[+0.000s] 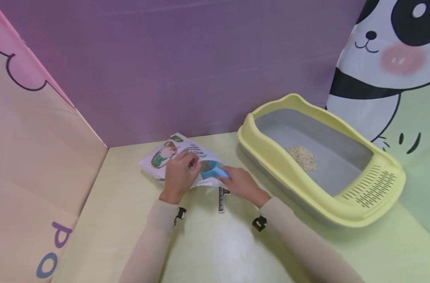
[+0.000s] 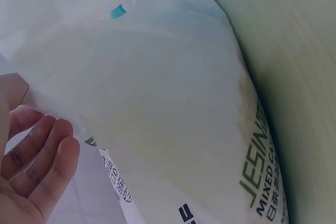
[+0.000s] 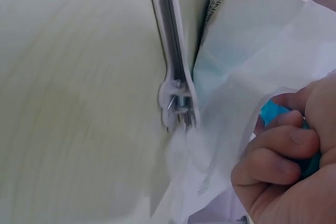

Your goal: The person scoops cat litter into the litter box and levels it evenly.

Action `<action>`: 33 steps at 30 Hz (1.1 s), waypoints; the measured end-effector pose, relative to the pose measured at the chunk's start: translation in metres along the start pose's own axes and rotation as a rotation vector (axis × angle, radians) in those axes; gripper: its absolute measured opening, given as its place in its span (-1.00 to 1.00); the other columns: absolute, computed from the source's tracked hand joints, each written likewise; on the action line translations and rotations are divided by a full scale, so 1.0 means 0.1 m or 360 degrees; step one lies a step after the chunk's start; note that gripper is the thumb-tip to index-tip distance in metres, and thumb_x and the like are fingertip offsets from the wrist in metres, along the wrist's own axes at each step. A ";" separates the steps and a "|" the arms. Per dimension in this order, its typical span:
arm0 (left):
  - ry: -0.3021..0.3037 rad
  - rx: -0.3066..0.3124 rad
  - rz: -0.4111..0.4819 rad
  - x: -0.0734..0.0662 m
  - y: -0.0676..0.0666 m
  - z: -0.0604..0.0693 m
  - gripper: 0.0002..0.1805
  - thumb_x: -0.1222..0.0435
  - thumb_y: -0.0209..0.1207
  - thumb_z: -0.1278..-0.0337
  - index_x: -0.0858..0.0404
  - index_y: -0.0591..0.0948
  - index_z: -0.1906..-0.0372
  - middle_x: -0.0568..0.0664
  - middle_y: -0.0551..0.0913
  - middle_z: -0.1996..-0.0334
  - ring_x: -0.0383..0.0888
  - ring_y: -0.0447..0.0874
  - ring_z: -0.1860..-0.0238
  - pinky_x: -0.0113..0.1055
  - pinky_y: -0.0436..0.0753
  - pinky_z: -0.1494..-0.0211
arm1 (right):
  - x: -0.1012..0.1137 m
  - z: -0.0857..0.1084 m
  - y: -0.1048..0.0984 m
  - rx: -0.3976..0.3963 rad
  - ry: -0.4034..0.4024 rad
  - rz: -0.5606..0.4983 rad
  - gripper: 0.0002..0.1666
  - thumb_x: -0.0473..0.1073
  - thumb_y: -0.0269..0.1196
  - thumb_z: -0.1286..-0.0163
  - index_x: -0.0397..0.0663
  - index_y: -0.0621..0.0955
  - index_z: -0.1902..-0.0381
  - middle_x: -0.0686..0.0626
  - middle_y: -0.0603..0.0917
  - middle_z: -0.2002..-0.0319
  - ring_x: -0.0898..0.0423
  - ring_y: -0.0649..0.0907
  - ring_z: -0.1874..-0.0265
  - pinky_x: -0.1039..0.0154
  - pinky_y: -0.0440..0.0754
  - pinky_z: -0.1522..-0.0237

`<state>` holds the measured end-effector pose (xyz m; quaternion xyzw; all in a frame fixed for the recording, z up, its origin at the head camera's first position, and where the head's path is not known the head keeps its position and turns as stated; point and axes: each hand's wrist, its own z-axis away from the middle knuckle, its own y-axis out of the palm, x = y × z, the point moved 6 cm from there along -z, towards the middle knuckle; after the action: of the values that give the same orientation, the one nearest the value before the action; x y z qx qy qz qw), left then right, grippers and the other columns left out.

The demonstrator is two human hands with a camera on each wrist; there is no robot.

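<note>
A white printed bag of cat litter (image 1: pixel 197 151) lies on the table. My left hand (image 1: pixel 181 173) pinches the edge of its mouth between thumb and forefinger, the other fingers loosely bent in the left wrist view. My right hand (image 1: pixel 244 182) grips the handle of a blue scoop (image 1: pixel 219 171) at the bag's opening. Grainy, grey-brown litter (image 1: pixel 207 166) shows at the scoop's head. In the right wrist view the bag's film partly hides the scoop. A long white sealing clip (image 3: pixel 170 40) lies against the bag's near edge.
To the right stands a yellow-rimmed litter box (image 1: pixel 271 145) with a grey inside. A small heap of pale litter (image 1: pixel 302 158) lies on its floor. A purple wall panel (image 1: pixel 200 70) rises behind the bag, and printed panels stand at both sides.
</note>
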<state>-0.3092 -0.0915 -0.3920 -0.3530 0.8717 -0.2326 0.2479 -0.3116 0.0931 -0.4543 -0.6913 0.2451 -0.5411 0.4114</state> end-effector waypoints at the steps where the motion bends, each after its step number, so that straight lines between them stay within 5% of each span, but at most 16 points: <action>1: -0.0002 0.0000 -0.0004 0.00 0.00 0.00 -0.92 0.34 0.33 -0.07 0.31 0.72 0.38 0.09 0.74 0.43 -0.07 0.67 0.52 -0.24 0.65 0.43 | -0.01 0.02 -0.02 0.0001 0.0009 -0.0025 -0.55 -0.01 0.19 -0.52 -0.13 0.59 -0.23 0.04 0.62 0.44 0.17 0.54 0.56 0.29 0.52 0.51; 22: 0.0014 -0.0023 -0.0102 -0.02 0.04 0.01 -0.93 0.32 0.37 0.02 0.23 0.70 0.43 0.03 0.74 0.44 -0.05 0.68 0.51 -0.19 0.63 0.46 | -0.07 0.38 -0.24 -0.0028 -0.0136 -0.0169 -0.68 -0.12 0.22 -0.50 -0.19 0.64 -0.08 0.03 0.64 0.45 0.24 0.42 0.65 0.37 0.44 0.62; 33: 0.0013 0.0001 -0.0057 -0.04 0.10 0.03 -0.93 0.31 0.37 -0.04 0.22 0.70 0.38 0.03 0.73 0.39 -0.09 0.67 0.47 -0.26 0.64 0.45 | -0.05 0.56 -0.32 -0.0040 -0.0100 -0.0243 -0.68 -0.14 0.22 -0.50 -0.18 0.64 -0.10 0.06 0.58 0.48 0.23 0.43 0.63 0.35 0.47 0.60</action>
<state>-0.3100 -0.0831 -0.3987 -0.3675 0.8662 -0.2387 0.2402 -0.2636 0.1312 -0.4344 -0.7298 0.1853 -0.5458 0.3677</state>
